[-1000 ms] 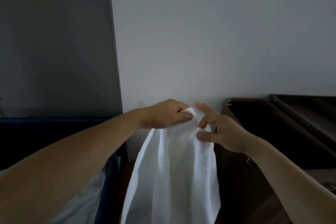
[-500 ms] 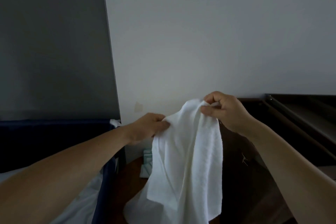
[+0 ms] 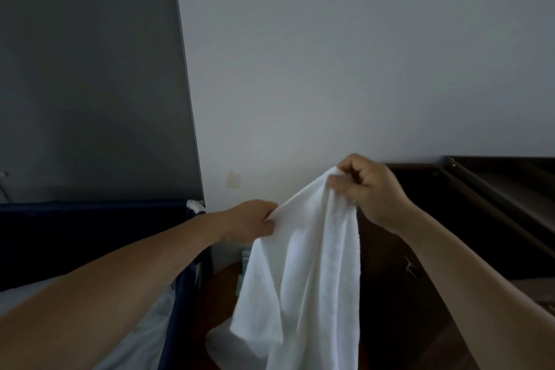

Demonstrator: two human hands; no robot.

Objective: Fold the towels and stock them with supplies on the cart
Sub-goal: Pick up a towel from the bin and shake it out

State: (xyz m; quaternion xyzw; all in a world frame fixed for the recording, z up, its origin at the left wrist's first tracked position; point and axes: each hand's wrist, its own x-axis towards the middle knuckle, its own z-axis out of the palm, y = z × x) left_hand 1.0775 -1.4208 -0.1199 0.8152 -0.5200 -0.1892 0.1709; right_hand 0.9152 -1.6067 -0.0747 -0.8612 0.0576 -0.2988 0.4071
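Note:
A white towel [image 3: 303, 273] hangs in the air in front of me, draping down past the bottom of the view. My right hand [image 3: 369, 189] pinches its top corner, held high near the dark cart. My left hand [image 3: 252, 222] grips the top edge lower and to the left, so that edge slopes down from right to left. The dark brown cart [image 3: 480, 198] stands at the right, with its top shelf and rail in view.
A navy fabric laundry bin [image 3: 90, 237] with white linen [image 3: 144, 330] inside stands at the lower left. A pale wall fills the background, with a dark grey panel at the left. Some light-coloured items [image 3: 244, 264] lie on the brown floor behind the towel.
My hands have moved apart along the towel's top edge. The right hand rose and shifted right with the corner; the left slid down and left, spreading the towel.

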